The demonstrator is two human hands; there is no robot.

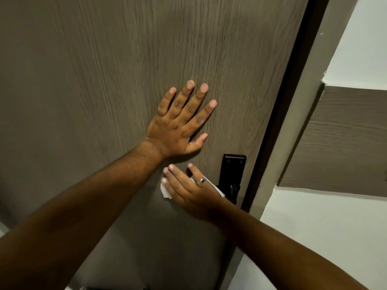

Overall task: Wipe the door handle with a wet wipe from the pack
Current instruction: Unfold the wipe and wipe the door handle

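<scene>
A grey-brown wood-grain door [104, 80] fills most of the view. Near its right edge is a black door handle plate [233, 170]; the lever itself is hidden under my right hand. My left hand [180, 124] lies flat on the door above and left of the plate, fingers spread, holding nothing. My right hand [192, 189], with a ring on one finger, presses a white wet wipe [165, 190] over the lever. White edges of the wipe stick out on both sides of the hand. The wipe pack is not in view.
The dark door edge [280, 122] and beige frame [303, 114] run diagonally at the right. Beyond them are a white wall [326, 237] and a brown wood-grain panel [343, 143].
</scene>
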